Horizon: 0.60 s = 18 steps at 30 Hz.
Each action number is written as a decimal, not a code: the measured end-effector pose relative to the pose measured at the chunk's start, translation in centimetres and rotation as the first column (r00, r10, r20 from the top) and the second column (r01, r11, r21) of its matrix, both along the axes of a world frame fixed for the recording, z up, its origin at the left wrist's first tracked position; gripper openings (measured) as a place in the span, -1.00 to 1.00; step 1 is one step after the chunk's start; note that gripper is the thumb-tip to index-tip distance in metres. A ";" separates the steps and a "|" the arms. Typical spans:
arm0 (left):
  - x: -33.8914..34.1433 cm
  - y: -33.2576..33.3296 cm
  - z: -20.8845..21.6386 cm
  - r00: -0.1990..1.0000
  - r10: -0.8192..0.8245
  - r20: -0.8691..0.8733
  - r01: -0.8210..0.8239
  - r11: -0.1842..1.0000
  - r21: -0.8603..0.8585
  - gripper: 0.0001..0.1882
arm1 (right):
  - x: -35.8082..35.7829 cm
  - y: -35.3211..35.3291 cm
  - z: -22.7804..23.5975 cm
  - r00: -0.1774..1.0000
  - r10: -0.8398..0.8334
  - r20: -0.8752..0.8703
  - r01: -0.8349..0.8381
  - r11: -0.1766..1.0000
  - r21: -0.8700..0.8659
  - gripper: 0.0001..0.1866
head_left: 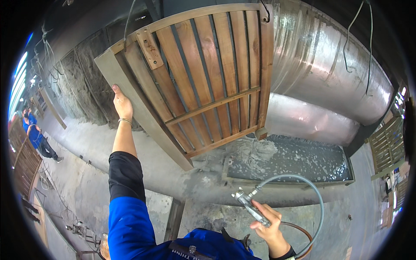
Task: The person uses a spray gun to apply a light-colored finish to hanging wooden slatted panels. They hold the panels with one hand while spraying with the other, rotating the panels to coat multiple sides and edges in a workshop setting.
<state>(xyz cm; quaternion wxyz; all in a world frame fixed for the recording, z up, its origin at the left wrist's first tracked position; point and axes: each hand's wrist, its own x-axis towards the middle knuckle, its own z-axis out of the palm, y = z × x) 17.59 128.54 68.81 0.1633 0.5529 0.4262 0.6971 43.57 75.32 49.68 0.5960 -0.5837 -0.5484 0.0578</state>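
A slatted wooden panel (208, 65) hangs tilted from hooks in front of me, its slats brown and its near-left side board greyish. My left hand (123, 106) is closed on the edge of that side board, thumb upward; its other fingers are mostly hidden. In my right hand (269, 223) is a metal spray gun (250, 206), gripped by its handle, below the panel and apart from it. From the gun a grey hose (320, 199) loops to the right, and a brown hose (308, 239) runs beneath my wrist.
Behind the panel's right side stands a curved, shiny metal sheet (325, 56) above a trough of cloudy water (299, 158). Bent wire hooks (369, 47) dangle at right. A person in blue (37, 136) stands far left. More slatted panels (388, 145) stand at the right edge.
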 end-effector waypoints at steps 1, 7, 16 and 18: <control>0.1 -0.1 0.0 1.000 -0.014 0.010 0.014 1.000 -0.007 0.16 | 0.0 0.3 -0.1 1.000 -0.005 -0.015 0.004 0.997 -0.072 -0.19; -0.2 0.4 -0.1 1.000 -0.025 0.003 0.026 0.999 -0.030 0.16 | 0.0 1.7 -0.6 0.997 -0.002 -0.076 -0.016 0.971 -0.238 -0.24; 0.0 0.0 -0.2 1.000 -0.005 0.004 0.005 1.000 -0.010 0.15 | 0.4 4.1 -2.4 0.993 0.059 -0.101 -0.085 0.958 -0.275 -0.32; -0.1 0.5 -0.5 1.000 -0.003 0.012 0.003 1.000 -0.004 0.15 | 1.3 4.0 -4.4 0.996 0.024 -0.091 -0.050 0.957 -0.286 -0.39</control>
